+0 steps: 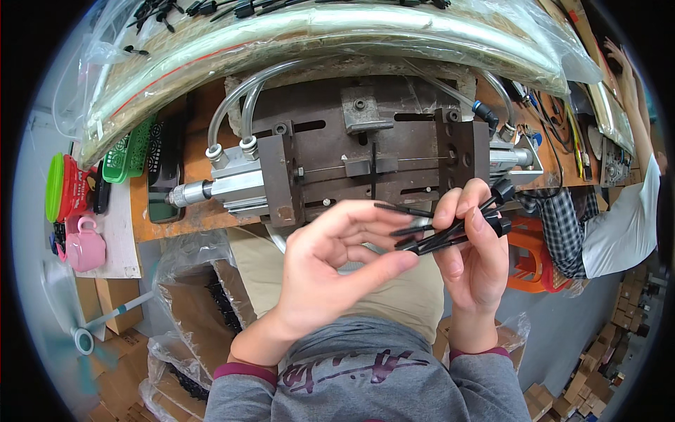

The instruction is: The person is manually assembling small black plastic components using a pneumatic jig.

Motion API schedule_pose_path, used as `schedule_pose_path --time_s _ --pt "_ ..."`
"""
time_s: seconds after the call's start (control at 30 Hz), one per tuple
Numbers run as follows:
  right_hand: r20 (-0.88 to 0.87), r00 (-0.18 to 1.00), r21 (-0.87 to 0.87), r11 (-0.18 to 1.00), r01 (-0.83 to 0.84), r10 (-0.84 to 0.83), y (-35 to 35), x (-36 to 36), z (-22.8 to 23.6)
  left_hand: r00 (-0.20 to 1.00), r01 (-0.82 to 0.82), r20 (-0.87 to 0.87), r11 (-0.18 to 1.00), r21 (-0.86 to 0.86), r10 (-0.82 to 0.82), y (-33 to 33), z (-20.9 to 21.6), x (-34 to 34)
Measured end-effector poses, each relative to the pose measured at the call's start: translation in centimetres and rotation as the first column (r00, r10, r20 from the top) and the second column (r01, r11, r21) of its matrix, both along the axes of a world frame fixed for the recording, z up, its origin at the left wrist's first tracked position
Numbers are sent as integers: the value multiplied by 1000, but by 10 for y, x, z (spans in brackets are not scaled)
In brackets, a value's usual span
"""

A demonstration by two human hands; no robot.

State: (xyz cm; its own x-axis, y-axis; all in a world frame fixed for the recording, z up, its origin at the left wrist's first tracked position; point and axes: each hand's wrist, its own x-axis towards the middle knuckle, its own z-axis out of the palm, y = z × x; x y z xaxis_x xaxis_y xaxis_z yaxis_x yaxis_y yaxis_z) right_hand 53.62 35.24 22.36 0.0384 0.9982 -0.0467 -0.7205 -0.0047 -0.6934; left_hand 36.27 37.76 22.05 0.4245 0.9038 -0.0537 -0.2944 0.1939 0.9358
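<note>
My right hand point(478, 260) is closed around several black mascara wands point(450, 238). Their caps stick out to the right and their bristled tips fan out to the left. My left hand point(344, 257) is curved beside those tips, thumb and fingers apart. Its thumb lies close to the lowest brush; whether it touches cannot be made out. Just beyond my hands is a dark metal fixture point(415, 151). A single black wand point(373, 172) stands across the small block point(358, 167) at its middle, where a thin wire runs from side to side.
Air cylinders point(239, 190) with clear hoses flank the fixture. Plastic-wrapped padding point(309, 35) arches behind it, with loose black wands on top. A green basket point(133, 151) and a pink cup point(86, 246) are left; lined boxes point(200, 302) stand below. Another person's sleeve point(619, 232) shows right, near an orange stool point(527, 257).
</note>
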Motion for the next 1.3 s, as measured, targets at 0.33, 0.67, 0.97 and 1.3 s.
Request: schedule_pose_path --time_s 0.33,0.67,0.97,1.3 --pt "325 830 196 891 410 -453 0 20 -3 889 49 -380 771 635 256 -1 4 -23" --pt "703 358 535 789 302 -614 -7 9 1 544 293 -560 484 825 625 12 -15 4" --pt "712 -19 701 713 -25 -702 -7 8 -5 584 254 -568 534 806 580 14 -11 2" --pt "664 -111 724 673 -149 -739 3 4 -14 900 102 -355 671 734 251 -4 6 -9"
